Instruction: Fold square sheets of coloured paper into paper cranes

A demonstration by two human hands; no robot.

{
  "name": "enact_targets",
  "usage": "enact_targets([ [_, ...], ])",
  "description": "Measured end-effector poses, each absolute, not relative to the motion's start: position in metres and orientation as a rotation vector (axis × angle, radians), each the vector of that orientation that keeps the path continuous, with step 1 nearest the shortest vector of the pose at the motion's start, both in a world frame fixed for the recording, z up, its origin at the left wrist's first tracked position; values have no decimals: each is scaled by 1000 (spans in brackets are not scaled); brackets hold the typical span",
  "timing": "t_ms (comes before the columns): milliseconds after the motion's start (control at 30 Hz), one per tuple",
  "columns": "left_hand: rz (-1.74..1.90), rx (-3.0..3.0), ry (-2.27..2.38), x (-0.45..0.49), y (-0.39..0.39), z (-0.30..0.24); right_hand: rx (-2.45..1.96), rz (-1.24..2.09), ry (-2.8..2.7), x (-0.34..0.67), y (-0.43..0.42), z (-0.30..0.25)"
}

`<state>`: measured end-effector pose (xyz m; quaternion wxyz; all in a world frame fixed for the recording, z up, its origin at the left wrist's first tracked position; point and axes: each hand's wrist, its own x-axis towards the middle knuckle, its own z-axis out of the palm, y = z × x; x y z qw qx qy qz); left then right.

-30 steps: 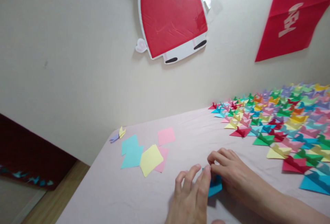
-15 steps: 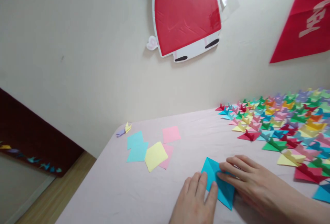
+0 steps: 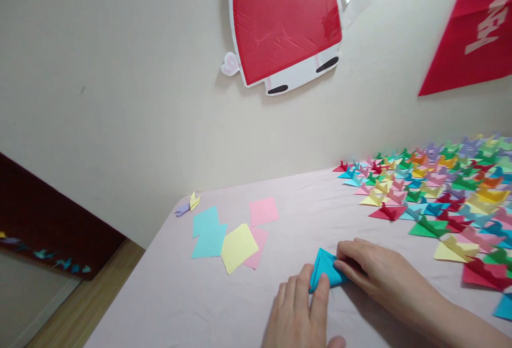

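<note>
A blue sheet of paper (image 3: 325, 271), partly folded, lies on the pale pink table (image 3: 168, 305) near the front edge. My left hand (image 3: 299, 310) presses on its left corner with the fingertips held together. My right hand (image 3: 374, 274) comes in from the right and pinches the paper's right side with curled fingers. Both hands touch the same blue paper.
Loose square sheets lie to the left: light blue (image 3: 208, 232), yellow (image 3: 238, 246) and pink (image 3: 263, 211). A small yellow and purple folded piece (image 3: 189, 204) sits at the table corner. Several coloured folded paper shapes (image 3: 440, 198) cover the right side. A red cartoon cut-out (image 3: 286, 22) hangs on the wall.
The blue paper lay open as a wider diamond half a second ago; now it is folded narrower between my hands. The view has shifted slightly.
</note>
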<state>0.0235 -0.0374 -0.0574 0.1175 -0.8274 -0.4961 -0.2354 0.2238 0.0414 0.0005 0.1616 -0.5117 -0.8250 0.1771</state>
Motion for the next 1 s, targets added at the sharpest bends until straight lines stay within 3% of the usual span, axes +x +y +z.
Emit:
enact_targets([
  [367,-719,-2387,-1335,23,-28,-40,-1617,364,-2453,214,45,1],
  [1000,-697,-2399,-1204,24,-21,-24,-1727,462,-2474,208,50,7],
])
